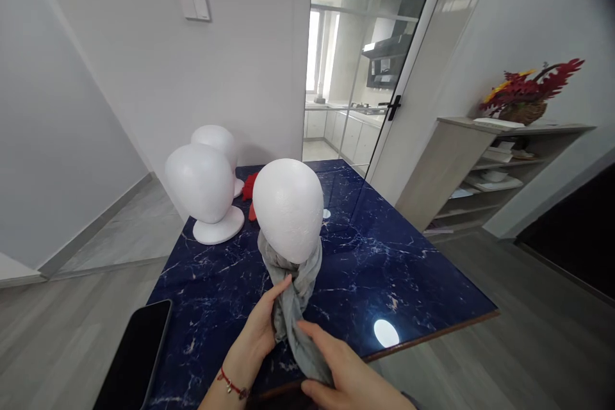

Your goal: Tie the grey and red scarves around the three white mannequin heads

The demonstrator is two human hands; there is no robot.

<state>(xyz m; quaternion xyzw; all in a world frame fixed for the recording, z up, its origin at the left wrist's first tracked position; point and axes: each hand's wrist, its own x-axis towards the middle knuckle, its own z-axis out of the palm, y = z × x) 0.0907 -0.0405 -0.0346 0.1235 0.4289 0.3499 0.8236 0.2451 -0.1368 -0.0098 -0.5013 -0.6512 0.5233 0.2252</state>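
A white foam mannequin head (288, 208) stands near the front of the dark blue marble table (384, 256). A grey scarf (293, 295) is wrapped round its neck, and the ends hang down toward me. My left hand (259, 330), with a red string bracelet at the wrist, is closed on the scarf just below the knot. My right hand (343, 371) grips the scarf's lower end near the table's front edge.
Two more white foam heads (204, 189) stand at the table's back left, with a red cloth (250, 189) behind them. A black phone (137, 355) lies at the front left corner. A glass sliding door and a shelf unit (480, 166) are to the right.
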